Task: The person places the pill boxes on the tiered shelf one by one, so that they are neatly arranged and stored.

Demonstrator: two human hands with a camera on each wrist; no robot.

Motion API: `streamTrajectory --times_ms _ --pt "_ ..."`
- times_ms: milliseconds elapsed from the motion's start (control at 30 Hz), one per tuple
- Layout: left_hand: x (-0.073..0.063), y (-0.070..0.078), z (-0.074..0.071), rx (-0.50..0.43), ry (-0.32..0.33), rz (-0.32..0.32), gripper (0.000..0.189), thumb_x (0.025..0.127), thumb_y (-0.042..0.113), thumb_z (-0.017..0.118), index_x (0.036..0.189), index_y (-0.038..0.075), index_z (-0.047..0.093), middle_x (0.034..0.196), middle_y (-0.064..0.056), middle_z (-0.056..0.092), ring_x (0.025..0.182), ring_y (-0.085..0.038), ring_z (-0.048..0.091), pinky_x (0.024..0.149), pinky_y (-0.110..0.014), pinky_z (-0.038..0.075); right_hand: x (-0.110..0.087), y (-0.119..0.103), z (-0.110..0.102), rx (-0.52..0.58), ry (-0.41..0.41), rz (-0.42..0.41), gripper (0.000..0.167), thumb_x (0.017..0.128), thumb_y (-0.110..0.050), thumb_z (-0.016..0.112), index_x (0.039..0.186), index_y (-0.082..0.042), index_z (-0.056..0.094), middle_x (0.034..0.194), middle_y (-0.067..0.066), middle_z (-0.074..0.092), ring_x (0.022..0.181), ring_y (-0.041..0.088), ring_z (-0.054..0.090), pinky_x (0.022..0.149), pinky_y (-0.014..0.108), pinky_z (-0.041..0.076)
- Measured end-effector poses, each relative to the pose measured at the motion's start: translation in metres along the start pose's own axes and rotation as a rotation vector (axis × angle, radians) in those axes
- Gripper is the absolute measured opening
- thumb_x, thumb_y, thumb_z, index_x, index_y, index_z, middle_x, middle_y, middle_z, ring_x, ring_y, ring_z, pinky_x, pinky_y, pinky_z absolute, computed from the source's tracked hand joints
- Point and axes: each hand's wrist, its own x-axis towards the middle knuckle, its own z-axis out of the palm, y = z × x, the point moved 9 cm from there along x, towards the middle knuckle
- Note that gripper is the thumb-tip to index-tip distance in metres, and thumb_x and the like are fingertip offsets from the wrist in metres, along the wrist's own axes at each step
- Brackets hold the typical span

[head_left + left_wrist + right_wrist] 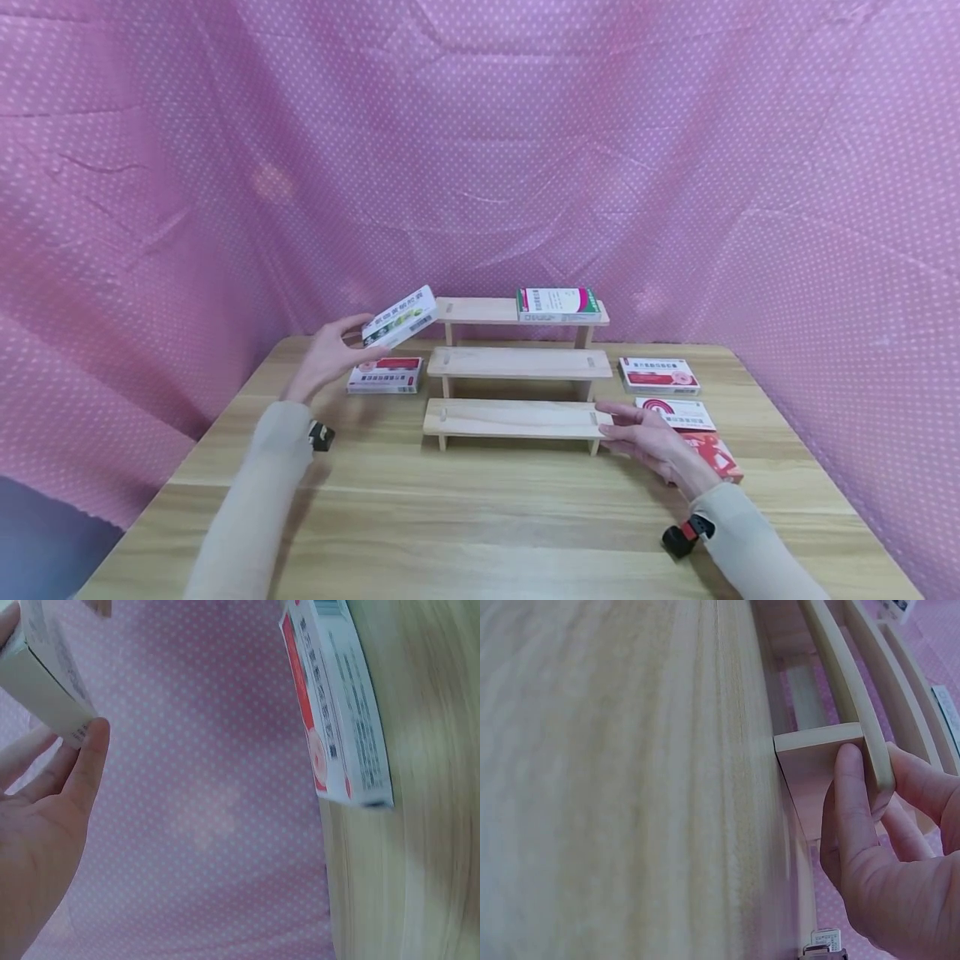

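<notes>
My left hand (pixel 326 360) holds a white medicine box (pixel 401 317) with green markings, tilted in the air near the left end of the top tier of a three-tier wooden display stand (pixel 517 419). In the left wrist view, a fingertip presses the lower corner of that box (pixel 49 690). My right hand (pixel 651 442) grips the right end of the stand's lowest tier; in the right wrist view its fingers pinch the board's end beside the support leg (pixel 817 761). Below the lifted box, a red-and-white medicine box (pixel 386 379) lies on the table.
A green, white and magenta box (pixel 557 304) lies on the right of the top tier. Right of the stand lie a red-and-white box (pixel 660 379), a white box (pixel 684 414) and an orange-red box (pixel 716 454). A pink dotted curtain (pixel 517 167) hangs behind the wooden table (pixel 480 517).
</notes>
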Motion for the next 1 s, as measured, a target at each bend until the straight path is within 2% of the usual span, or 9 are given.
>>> streamTrajectory --times_ms 67,200,300,333,400,533,633,800,1000 --pt "0.004 0.004 0.002 0.012 0.014 -0.008 0.1 0.065 0.057 0.084 0.147 0.016 0.045 0.136 -0.015 0.057 0.118 -0.032 0.058 0.099 -0.048 0.052 0.0 -0.001 -0.001 0.001 -0.003 -0.002 0.06 0.092 -0.005 0.066 0.147 -0.003 0.041 0.148 0.022 0.041 0.106 0.015 0.065 0.097 0.034 0.056" --pt "0.01 0.01 0.008 -0.003 0.029 -0.016 0.1 0.063 0.058 0.085 0.147 0.019 0.045 0.135 -0.015 0.057 0.109 -0.032 0.06 0.079 -0.039 0.06 0.001 -0.001 -0.001 0.016 -0.005 0.005 0.061 0.091 -0.004 0.066 0.147 -0.004 0.042 0.147 0.02 0.042 0.107 0.016 0.065 0.097 0.034 0.056" --pt "0.014 0.016 0.013 -0.022 0.026 0.001 0.096 0.067 0.052 0.085 0.147 0.017 0.045 0.135 -0.018 0.056 0.106 -0.034 0.062 0.067 -0.035 0.062 0.0 -0.002 0.0 0.011 -0.003 0.01 0.061 0.091 -0.005 0.067 0.147 -0.004 0.042 0.149 0.02 0.04 0.106 0.016 0.065 0.097 0.034 0.056" --pt "0.014 0.017 0.015 -0.035 0.028 0.003 0.093 0.069 0.048 0.085 0.147 0.017 0.045 0.134 -0.018 0.057 0.106 -0.034 0.062 0.066 -0.035 0.062 0.0 -0.002 0.001 0.002 -0.011 0.008 0.062 0.092 -0.005 0.066 0.148 -0.004 0.04 0.151 0.022 0.038 0.107 0.016 0.065 0.098 0.035 0.055" --pt "0.016 0.02 0.018 -0.021 0.037 0.013 0.088 0.071 0.044 0.085 0.146 0.016 0.046 0.133 -0.018 0.058 0.105 -0.035 0.063 0.068 -0.036 0.062 0.0 -0.002 0.0 -0.001 -0.005 0.011 0.061 0.092 -0.005 0.066 0.147 -0.004 0.041 0.151 0.022 0.037 0.107 0.015 0.065 0.098 0.035 0.055" --pt "0.019 0.027 0.022 0.022 0.049 0.039 0.083 0.073 0.038 0.085 0.144 0.013 0.049 0.134 -0.018 0.058 0.11 -0.035 0.061 0.083 -0.041 0.059 -0.001 -0.002 0.002 -0.02 -0.024 0.002 0.062 0.093 -0.007 0.065 0.149 -0.003 0.037 0.153 0.024 0.033 0.108 0.014 0.064 0.101 0.037 0.053" --pt "0.022 0.032 0.027 0.026 0.042 0.061 0.085 0.072 0.039 0.086 0.143 0.011 0.05 0.134 -0.018 0.058 0.112 -0.034 0.061 0.091 -0.042 0.057 -0.001 -0.003 0.002 -0.021 -0.026 -0.007 0.063 0.093 -0.007 0.065 0.149 -0.002 0.036 0.155 0.025 0.031 0.109 0.014 0.063 0.101 0.037 0.053" --pt "0.025 0.04 0.034 -0.017 0.041 0.106 0.085 0.069 0.041 0.087 0.139 0.007 0.053 0.132 -0.017 0.059 0.11 -0.031 0.064 0.091 -0.039 0.058 0.0 -0.002 0.002 -0.021 -0.022 -0.001 0.064 0.093 -0.008 0.066 0.15 -0.003 0.036 0.156 0.024 0.03 0.109 0.013 0.063 0.1 0.035 0.054" --pt "0.029 0.046 0.039 -0.022 0.061 0.126 0.076 0.071 0.032 0.088 0.136 0.005 0.056 0.134 -0.017 0.058 0.113 -0.031 0.064 0.094 -0.038 0.058 0.0 0.001 0.001 -0.006 -0.01 0.014 0.065 0.091 -0.007 0.068 0.149 -0.004 0.039 0.155 0.023 0.032 0.109 0.014 0.064 0.098 0.034 0.055"
